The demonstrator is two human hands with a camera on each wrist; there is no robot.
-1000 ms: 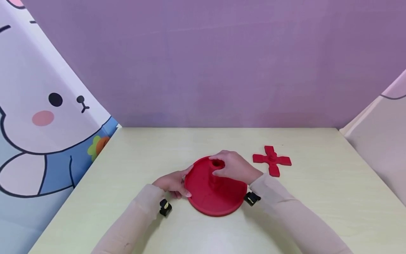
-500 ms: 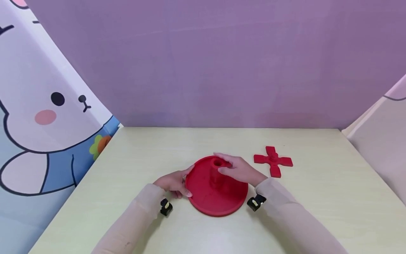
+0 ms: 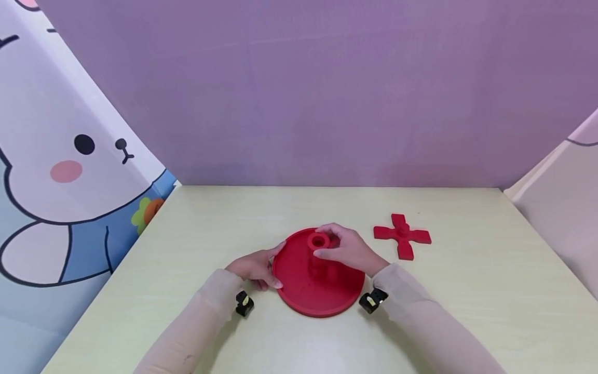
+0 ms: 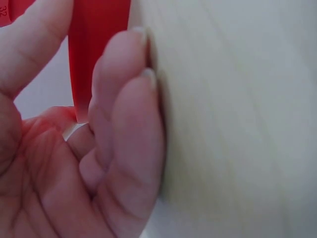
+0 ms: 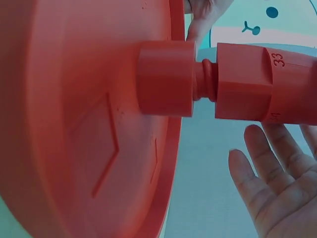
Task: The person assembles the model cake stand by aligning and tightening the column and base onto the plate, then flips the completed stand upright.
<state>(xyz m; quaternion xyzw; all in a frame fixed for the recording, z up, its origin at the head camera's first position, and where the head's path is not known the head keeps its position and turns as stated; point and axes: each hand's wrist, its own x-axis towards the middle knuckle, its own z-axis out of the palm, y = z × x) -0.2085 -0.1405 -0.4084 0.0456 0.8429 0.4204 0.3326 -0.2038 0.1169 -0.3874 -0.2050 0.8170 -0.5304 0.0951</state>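
Observation:
A red round disc (image 3: 306, 297) with a raised rim lies flat on the table. From its middle rises an upright red post (image 3: 314, 261) with a hollow top. The right wrist view shows bare screw thread (image 5: 204, 79) between the post and the disc's central socket (image 5: 166, 78). My left hand (image 3: 253, 267) grips the disc's left rim between thumb and index finger; its other fingers curl by the tabletop in the left wrist view. My right hand (image 3: 353, 252) holds the post near its top, thumb in front and fingers behind.
A red cross-shaped piece (image 3: 403, 235) with a small central knob lies on the table right of the disc. A purple backdrop (image 3: 336, 104) closes off the table's far edge. A cartoon-printed cloth (image 3: 42, 197) hangs at the left.
My right hand's fingers loosened from the post half a second ago, shifting slightly right, and now close on it again. My left hand stays on the rim.

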